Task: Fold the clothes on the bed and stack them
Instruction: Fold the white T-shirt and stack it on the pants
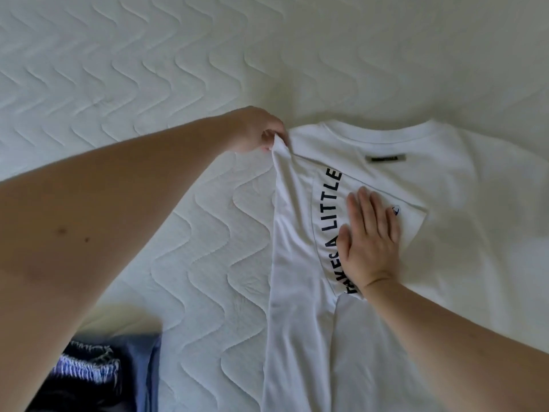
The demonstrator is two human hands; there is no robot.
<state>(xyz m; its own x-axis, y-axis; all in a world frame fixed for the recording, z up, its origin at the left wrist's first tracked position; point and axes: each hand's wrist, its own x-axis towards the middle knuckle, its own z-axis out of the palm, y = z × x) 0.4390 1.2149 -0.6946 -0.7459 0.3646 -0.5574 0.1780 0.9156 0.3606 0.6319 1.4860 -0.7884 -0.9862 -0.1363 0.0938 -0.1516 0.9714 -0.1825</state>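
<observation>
A white T-shirt (451, 203) with black lettering lies on the bed at the right, collar pointing away from me. Its left side is folded over onto the middle, printed side up. My left hand (257, 130) pinches the folded edge near the shoulder and lifts it slightly. Flat on the folded flap, beside the lettering, lies my right hand (370, 236) with straight fingers pressing the cloth down.
The white quilted mattress (148, 84) spreads out to the left and far side. Dark blue and striped folded clothes (98, 373) lie at the bottom left, near the bed's front edge.
</observation>
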